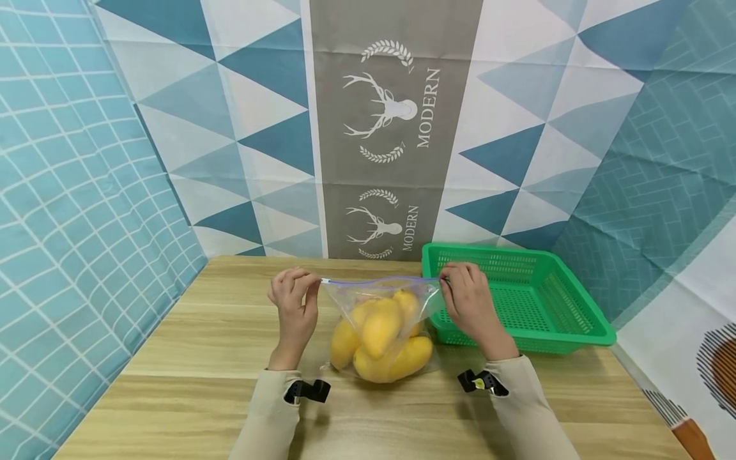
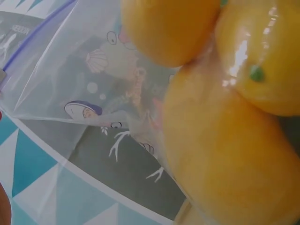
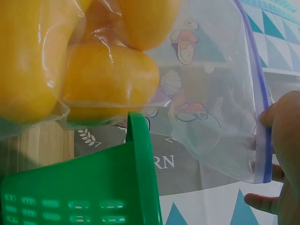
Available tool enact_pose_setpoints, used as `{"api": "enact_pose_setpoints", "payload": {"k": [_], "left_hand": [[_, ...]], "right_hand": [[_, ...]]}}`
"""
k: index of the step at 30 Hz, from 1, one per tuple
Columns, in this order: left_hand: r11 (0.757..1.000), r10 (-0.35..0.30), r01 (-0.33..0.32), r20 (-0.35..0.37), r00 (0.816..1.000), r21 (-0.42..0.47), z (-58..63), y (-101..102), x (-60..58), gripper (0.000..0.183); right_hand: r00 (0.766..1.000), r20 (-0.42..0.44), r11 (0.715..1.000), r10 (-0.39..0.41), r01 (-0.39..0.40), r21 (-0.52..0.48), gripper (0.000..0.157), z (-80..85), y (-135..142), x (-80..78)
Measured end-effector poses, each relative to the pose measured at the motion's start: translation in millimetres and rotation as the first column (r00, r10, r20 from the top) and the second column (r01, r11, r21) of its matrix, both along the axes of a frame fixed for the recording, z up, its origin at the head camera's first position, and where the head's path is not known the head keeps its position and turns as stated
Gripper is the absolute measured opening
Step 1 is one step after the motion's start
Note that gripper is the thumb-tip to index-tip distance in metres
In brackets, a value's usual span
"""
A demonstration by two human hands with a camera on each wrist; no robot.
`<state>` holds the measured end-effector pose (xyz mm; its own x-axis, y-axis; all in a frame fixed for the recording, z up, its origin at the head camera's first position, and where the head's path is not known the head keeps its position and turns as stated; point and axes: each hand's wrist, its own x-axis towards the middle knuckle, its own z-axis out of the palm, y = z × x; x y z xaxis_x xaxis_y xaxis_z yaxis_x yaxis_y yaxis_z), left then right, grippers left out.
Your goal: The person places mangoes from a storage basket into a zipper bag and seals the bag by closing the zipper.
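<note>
A clear zip bag (image 1: 428, 297) with a purple seal strip along its top stands on the table, holding several yellow mangoes (image 1: 381, 329). My left hand (image 1: 294, 306) pinches the bag's top left corner, beside a small white slider (image 1: 325, 280). At the opposite top corner my right hand (image 1: 471, 306) pinches the strip between thumb and fingers. The right wrist view shows that hand (image 3: 286, 140) at the purple strip (image 3: 265, 122). In the left wrist view mangoes (image 2: 229, 154) press against the printed plastic; only slivers of the left hand appear there.
A green perforated basket (image 1: 575, 332) stands on the wooden table (image 1: 190, 358) at the right, its near left corner close beside the bag. Patterned cloth (image 1: 264, 128) hangs behind the table. Each wrist wears a black strap mount (image 1: 307, 390).
</note>
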<state>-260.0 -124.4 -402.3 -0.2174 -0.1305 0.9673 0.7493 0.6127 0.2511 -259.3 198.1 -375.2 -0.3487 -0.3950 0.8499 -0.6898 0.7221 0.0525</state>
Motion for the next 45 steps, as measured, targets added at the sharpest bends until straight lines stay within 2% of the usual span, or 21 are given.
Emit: {"api": "enact_pose_setpoints", "payload": {"k": [8, 15, 18, 24, 30, 39, 45], "left_hand": [[0.998, -0.003, -0.001, -0.071, 0.997, -0.062, 20.3, 5.8, -5.4, 0.024], [0.995, -0.037, 0.027, -0.098, 0.995, -0.1, 32.9, 13.5, -7.9, 0.022], [0.994, -0.047, 0.036, -0.101, 0.994, -0.108, 35.9, 17.0, -8.5, 0.022], [0.99, -0.06, 0.049, -0.083, 0.995, -0.13, 40.3, 22.8, -8.3, 0.021], [0.986, -0.059, 0.051, -0.048, 0.997, -0.157, 45.1, 27.0, -5.8, 0.02], [0.987, -0.053, 0.045, -0.045, 0.998, -0.157, 46.9, 31.6, -6.0, 0.021], [0.986, -0.039, 0.029, -0.059, 0.997, -0.165, 46.5, 32.5, -7.2, 0.022]], "right_hand": [[1.0, 0.011, 1.0, 0.0, 0.0, 0.018, 0.037, 1.1, 3.7, -2.1], [0.997, 0.071, 0.999, -0.035, 0.033, 0.028, 0.006, 0.6, 7.7, -3.0], [0.994, 0.102, 0.998, -0.049, 0.046, 0.033, 0.013, 0.8, 9.6, -3.0], [0.989, 0.138, 0.998, -0.056, 0.05, 0.044, 0.017, 4.3, 10.9, -2.1], [0.991, 0.13, 0.999, -0.035, 0.031, 0.038, 0.022, 11.6, 4.7, 0.5], [0.995, 0.094, 0.999, 0.031, -0.033, 0.024, 0.024, 23.1, -16.2, 6.6], [0.997, 0.036, 0.997, 0.07, -0.071, 0.038, 0.051, 31.3, -36.1, 8.0]]}}
